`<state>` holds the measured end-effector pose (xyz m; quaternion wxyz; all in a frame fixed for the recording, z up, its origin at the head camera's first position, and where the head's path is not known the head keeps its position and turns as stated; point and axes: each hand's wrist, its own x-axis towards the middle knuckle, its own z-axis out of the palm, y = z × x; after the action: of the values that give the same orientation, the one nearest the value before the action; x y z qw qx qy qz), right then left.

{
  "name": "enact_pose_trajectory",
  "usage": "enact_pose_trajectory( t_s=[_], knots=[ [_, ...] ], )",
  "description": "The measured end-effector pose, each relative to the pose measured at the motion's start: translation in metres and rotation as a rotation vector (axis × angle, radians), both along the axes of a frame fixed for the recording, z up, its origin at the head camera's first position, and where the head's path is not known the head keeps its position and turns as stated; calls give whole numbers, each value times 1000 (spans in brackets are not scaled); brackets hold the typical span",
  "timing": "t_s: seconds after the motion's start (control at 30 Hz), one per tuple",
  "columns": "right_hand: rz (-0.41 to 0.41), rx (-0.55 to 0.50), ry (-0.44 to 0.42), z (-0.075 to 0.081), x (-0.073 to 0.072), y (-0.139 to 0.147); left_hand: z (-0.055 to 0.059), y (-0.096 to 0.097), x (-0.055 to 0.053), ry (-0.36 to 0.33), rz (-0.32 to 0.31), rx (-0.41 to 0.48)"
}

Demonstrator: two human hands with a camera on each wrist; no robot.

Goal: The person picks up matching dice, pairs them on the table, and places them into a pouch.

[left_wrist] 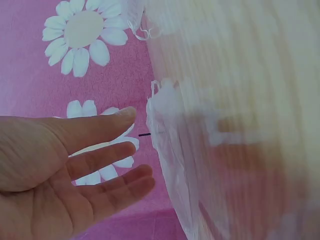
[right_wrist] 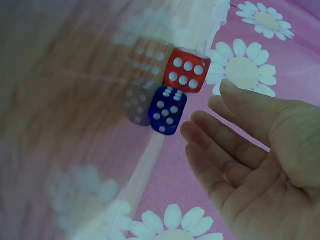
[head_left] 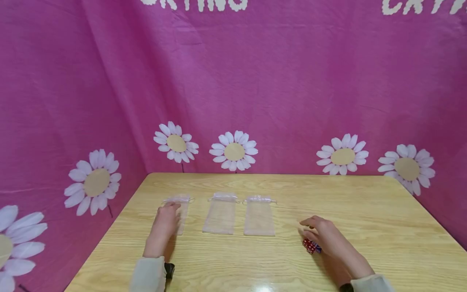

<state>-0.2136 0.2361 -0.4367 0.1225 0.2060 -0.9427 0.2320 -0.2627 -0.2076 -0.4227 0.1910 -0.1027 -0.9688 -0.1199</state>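
Note:
Three sheer white drawstring pouches lie flat on the wooden table: a left pouch (head_left: 184, 215), a middle pouch (head_left: 220, 219) and a right pouch (head_left: 259, 221). My left hand (head_left: 166, 222) hovers at the left pouch and covers part of it. In the left wrist view its fingers are spread and relaxed, apart from the pouch fabric (left_wrist: 170, 130). Red dice (head_left: 309, 245) and blue dice (head_left: 318, 249) sit in a cluster under my right hand (head_left: 328, 239). The right wrist view shows loosely bent fingers beside a red die (right_wrist: 187, 71) and a blue die (right_wrist: 168, 111), holding neither.
The light wooden table (head_left: 233, 263) meets a pink cloth backdrop (head_left: 255, 81) with white daisies along its back and left edges. Thin drawstrings (head_left: 273, 201) stick out from the pouches' tops.

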Motion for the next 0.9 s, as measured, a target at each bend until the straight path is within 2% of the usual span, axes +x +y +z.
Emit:
enact_pose_trajectory(
  t_s=[0.1,0.27,0.4,0.5,0.6,0.77,0.9],
  knots=[
    [5,16,-29,0,-1,4,1,-4,0,-43,12,-23],
    [14,26,-79,-2,-3,17,4,-9,1,-133,7,-4],
    [13,22,-127,-2,-3,28,2,-13,0,-179,-2,-41],
    [31,21,-148,-1,-2,34,0,-15,-1,-188,-14,-84],
    [74,23,-166,1,-1,39,0,-16,-1,-201,-32,-91],
    [147,18,-163,1,0,44,0,-16,-2,-235,-62,-102],
    [176,29,-138,0,0,46,0,-15,-3,-265,-74,-109]
  ],
)
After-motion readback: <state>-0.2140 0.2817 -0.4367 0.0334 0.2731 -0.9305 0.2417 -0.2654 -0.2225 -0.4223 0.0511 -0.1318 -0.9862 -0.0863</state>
